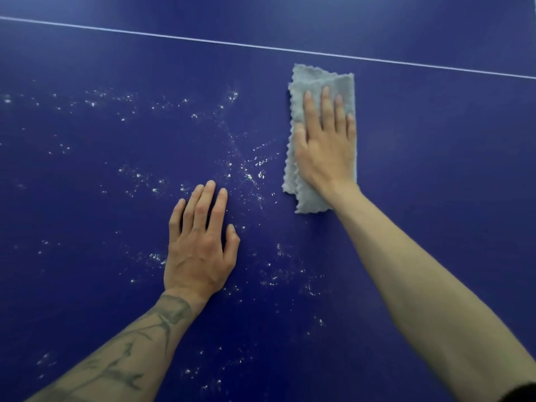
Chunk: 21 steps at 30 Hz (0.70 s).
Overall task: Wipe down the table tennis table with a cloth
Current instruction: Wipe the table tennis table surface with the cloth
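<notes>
The dark blue table tennis table (435,158) fills the whole view. A folded grey cloth (322,82) lies flat on it right of centre. My right hand (326,143) presses down on the cloth with straight, spread fingers. My left hand (200,245) rests flat on the bare table lower and to the left, fingers straight and holding nothing. White powdery specks (246,172) are scattered over the surface left of the cloth and around my left hand.
A thin white line (261,47) crosses the table beyond the cloth, running from the upper left down to the right. The surface right of the cloth shows no specks.
</notes>
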Each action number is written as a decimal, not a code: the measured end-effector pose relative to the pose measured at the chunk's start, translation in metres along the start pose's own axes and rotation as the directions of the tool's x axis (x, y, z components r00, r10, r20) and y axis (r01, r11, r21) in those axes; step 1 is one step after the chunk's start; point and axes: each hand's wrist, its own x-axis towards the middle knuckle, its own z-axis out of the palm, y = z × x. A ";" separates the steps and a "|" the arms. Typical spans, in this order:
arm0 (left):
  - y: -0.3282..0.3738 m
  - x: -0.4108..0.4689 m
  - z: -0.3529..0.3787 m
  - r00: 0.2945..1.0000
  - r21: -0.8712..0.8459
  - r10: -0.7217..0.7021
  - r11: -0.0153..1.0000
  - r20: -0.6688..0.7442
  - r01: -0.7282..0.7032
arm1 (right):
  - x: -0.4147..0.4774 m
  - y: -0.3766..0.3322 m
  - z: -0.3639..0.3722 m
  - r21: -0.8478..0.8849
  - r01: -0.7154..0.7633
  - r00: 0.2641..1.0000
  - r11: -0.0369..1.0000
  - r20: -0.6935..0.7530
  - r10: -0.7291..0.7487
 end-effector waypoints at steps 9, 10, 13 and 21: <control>0.002 0.001 -0.003 1.000 -0.023 -0.004 1.000 0.002 0.004 | -0.109 0.038 0.002 -0.112 0.326 0.945 0.939 0.075 -0.319; 0.002 0.001 -0.003 1.000 -0.024 -0.005 1.000 0.005 0.005 | -0.099 0.044 0.000 -0.103 0.219 0.976 0.970 0.044 -0.215; 0.001 0.000 -0.003 1.000 -0.026 -0.002 1.000 0.004 0.002 | -0.065 0.030 -0.001 -0.021 -0.011 1.000 1.000 0.000 0.011; 0.002 0.000 -0.005 1.000 -0.028 0.003 1.000 -0.004 -0.003 | -0.157 0.012 0.012 -0.093 0.431 0.899 0.897 0.134 -0.418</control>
